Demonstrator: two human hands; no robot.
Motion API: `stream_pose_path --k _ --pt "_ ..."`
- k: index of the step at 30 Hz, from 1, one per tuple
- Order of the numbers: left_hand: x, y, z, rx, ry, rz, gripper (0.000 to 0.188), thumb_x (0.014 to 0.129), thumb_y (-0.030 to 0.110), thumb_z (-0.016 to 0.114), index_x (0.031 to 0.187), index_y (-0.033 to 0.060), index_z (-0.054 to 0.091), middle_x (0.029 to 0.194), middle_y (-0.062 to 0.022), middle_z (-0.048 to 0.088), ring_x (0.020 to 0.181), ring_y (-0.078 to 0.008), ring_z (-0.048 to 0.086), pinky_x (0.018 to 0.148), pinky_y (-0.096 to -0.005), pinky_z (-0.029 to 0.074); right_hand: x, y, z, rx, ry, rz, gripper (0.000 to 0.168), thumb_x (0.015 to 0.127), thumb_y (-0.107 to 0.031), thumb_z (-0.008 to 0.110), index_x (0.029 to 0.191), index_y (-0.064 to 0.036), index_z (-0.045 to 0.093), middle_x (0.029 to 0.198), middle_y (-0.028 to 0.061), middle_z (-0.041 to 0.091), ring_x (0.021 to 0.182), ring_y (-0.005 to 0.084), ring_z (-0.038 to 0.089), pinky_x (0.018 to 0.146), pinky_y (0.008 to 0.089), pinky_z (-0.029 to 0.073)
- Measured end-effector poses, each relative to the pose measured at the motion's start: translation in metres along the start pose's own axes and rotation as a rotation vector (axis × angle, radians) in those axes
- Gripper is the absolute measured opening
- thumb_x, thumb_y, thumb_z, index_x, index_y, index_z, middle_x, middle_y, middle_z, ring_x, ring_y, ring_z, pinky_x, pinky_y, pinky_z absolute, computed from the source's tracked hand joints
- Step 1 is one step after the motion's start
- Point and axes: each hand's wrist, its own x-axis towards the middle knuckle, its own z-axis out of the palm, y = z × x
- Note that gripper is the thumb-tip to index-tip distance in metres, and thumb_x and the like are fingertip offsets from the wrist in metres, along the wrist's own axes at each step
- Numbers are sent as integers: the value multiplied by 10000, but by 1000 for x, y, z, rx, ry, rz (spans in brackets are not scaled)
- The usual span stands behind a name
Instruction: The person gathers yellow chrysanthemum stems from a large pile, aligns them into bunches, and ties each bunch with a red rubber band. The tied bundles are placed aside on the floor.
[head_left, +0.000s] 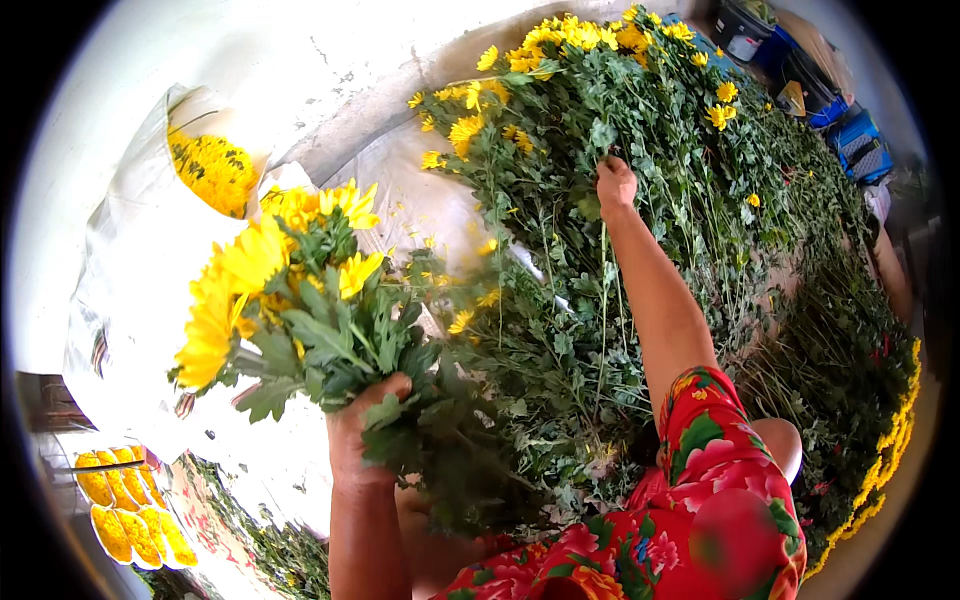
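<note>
My left hand (367, 427) is closed around the stems of a bunch of yellow chrysanthemums (322, 330), its blooms pointing up and left. Leaves cover part of the fingers. Further out, my right hand (616, 184) pinches a leafy chrysanthemum stem (604, 300) just above a broad heap of cut chrysanthemums (555, 330). The stem hangs down below the fist, and which bloom it carries is not clear. Along the far side of the heap show yellow flower heads (577, 34).
On the left stands a large white sack (120, 247) with yellow flower heads (214, 172) inside. Several filled bags (135, 517) of yellow blooms lie lower left. Dark tubs (742, 30) and a blue container (862, 146) stand upper right. Yellow flowers (885, 457) line the right edge.
</note>
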Motion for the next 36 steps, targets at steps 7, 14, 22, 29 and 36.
stream_pose_path --k 7,14,22,29,36 --pt "-2 6 4 -209 -97 184 207 892 150 700 1057 26 684 945 -62 691 851 -190 676 773 -347 562 -222 -99 -81 524 -152 -285 415 1021 -62 569 1425 28 528 1006 -17 605 819 55 490 696 225 415" --pt "-9 16 -9 -785 -222 171 451 824 203 781 1202 8 630 1081 -117 708 959 -270 702 845 -451 589 -393 -169 -149 320 -324 -616 400 982 -23 548 1379 -22 598 969 29 635 738 75 499 652 234 443" --pt "-69 46 9 -867 -380 256 299 851 69 750 1120 -38 677 1077 -108 722 885 -210 717 778 -358 603 -443 -241 -181 94 -563 -690 393 953 -198 663 1282 11 613 1089 144 686 944 241 646 883 341 506" --pt "-86 26 28 -166 -239 1000 257 876 87 705 1121 24 751 1036 -105 763 905 -233 734 858 -343 564 -444 -272 -169 433 -373 -932 388 994 37 563 1382 26 553 1326 131 627 1161 163 595 1022 290 448" --pt "-95 19 12 197 -184 1140 253 824 56 731 1075 55 760 1118 -103 736 1027 -236 697 922 -352 527 -464 -279 -170 402 -367 -917 447 993 72 536 1432 -10 530 1414 138 592 1267 178 553 1076 309 418"
